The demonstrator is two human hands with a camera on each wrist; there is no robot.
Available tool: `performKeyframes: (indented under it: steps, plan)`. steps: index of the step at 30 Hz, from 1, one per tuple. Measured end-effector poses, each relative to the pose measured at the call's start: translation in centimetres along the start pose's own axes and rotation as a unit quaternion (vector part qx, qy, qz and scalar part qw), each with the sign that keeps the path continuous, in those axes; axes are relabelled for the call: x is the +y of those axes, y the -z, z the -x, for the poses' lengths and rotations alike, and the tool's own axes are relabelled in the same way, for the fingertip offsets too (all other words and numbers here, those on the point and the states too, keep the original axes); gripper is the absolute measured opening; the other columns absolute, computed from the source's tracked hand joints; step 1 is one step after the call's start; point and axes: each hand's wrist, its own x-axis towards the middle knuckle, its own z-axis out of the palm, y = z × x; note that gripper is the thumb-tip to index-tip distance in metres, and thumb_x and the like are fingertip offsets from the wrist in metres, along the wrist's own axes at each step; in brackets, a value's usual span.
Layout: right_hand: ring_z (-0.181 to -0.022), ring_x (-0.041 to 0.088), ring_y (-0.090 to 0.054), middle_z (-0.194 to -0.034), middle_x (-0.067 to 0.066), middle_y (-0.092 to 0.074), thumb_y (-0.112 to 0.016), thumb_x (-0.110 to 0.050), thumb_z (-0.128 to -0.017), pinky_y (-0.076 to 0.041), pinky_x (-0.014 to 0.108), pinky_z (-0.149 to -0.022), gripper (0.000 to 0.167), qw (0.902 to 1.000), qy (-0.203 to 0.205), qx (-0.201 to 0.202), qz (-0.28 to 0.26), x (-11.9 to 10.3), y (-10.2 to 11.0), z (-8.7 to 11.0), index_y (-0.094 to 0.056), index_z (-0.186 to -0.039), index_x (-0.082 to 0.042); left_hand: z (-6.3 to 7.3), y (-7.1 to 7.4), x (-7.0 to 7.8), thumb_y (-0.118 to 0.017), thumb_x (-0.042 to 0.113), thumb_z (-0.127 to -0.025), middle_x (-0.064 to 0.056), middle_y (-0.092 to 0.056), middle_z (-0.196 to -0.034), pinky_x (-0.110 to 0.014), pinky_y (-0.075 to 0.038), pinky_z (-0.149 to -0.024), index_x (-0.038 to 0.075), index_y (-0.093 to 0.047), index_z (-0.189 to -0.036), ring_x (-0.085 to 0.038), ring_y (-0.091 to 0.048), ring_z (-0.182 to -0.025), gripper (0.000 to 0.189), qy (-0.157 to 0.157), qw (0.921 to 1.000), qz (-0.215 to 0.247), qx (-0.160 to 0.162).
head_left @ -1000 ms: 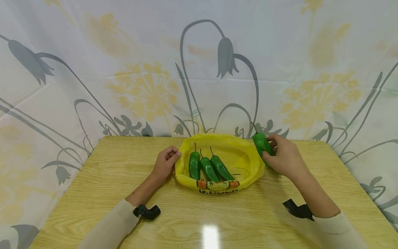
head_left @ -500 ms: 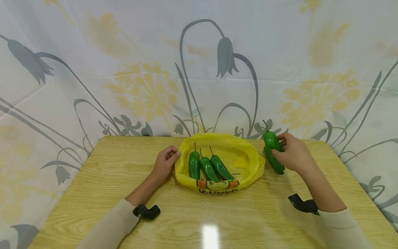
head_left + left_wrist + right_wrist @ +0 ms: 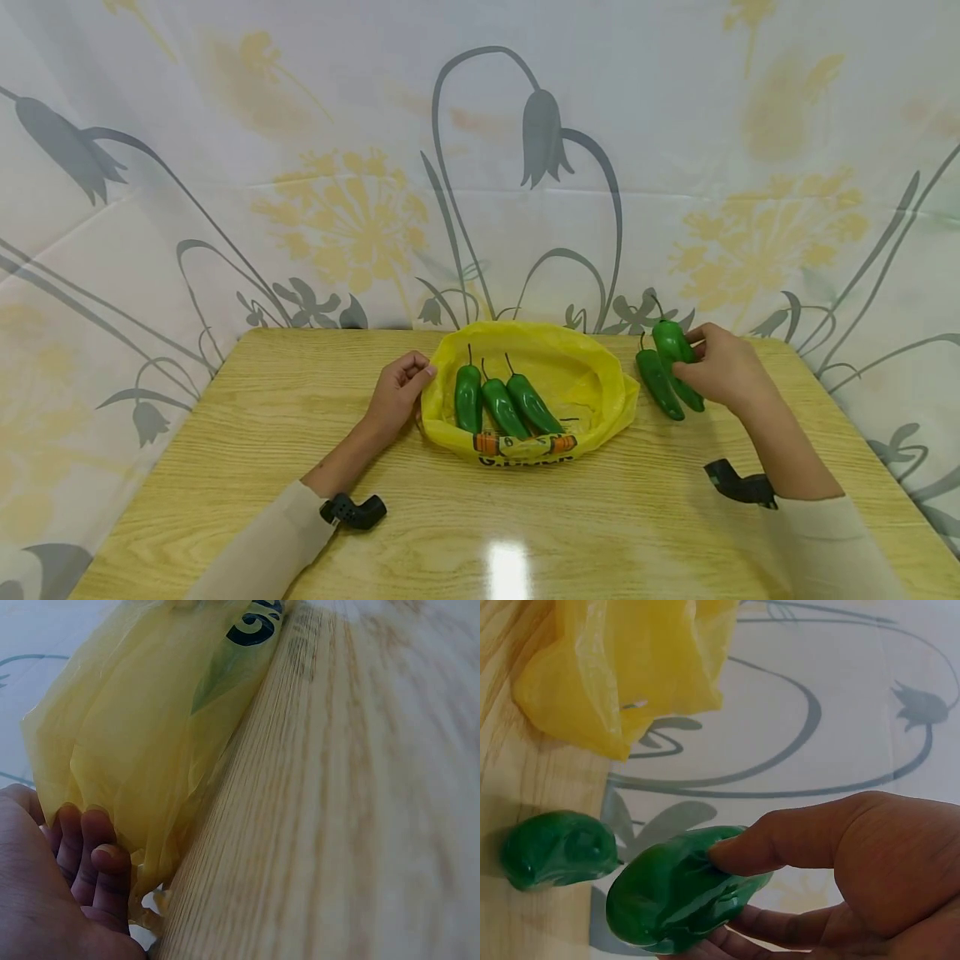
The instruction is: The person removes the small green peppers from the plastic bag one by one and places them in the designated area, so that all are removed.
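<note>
A yellow plastic bag [image 3: 619, 400] lies on the table with its mouth open. Inside it, three green chili peppers [image 3: 533, 403] lie side by side, stems toward the back. My left hand [image 3: 397, 390] pinches the bag's left rim; in the left wrist view its curled fingers [image 3: 94, 832] sit at the bag's edge. To the right of the bag, my right hand [image 3: 723, 367] holds another green chili pepper [image 3: 675, 892] between thumb and fingers, stem pointing up and back. A further green chili pepper [image 3: 658, 385] rests on the table just left of the held one.
The wooden table [image 3: 420, 525] ends at the back against a flower-printed cloth [image 3: 360, 125]. Dark printed lettering shows on the bag's front. Each wrist wears a black camera [image 3: 352, 510].
My right hand has moved right, away from the bag's right edge, with the chili pepper in it. The pepper on the table now shows more fully. The left hand has stayed put.
</note>
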Motion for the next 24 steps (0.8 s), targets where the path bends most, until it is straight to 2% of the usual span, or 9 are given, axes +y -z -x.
performKeyframes:
  steps: [10, 24]
  plan:
    - [-0.114, 0.059, -0.058, -0.132, 0.045, -0.054, -0.067, -0.02, -0.098, -0.059, 0.056, -0.08, 0.064, 0.9994, -0.016, -0.03, 0.002, 1.7, 0.5, -0.7, -0.044, -0.142, 0.021, 0.0, 0.0, 0.0, -0.056, 0.004, -0.108, 0.001, -0.054, -0.065, -0.022, -0.041, -0.042, -0.009, -0.06, -0.101, -0.013, -0.044, -0.045, 0.015, 0.0, 1.0, 0.001, 0.003]
    - [-0.111, 0.058, -0.06, -0.133, 0.045, -0.053, -0.067, -0.018, -0.097, -0.059, 0.055, -0.078, 0.062, 0.9988, -0.028, -0.038, 0.013, 3.6, 0.4, -1.4, -0.046, -0.137, 0.024, -0.1, 0.2, -0.4, -0.057, 0.006, -0.108, 0.001, -0.054, -0.064, -0.026, -0.043, -0.041, -0.01, -0.06, -0.1, -0.018, -0.044, -0.043, 0.018, -0.012, 0.9999, -0.011, -0.001]
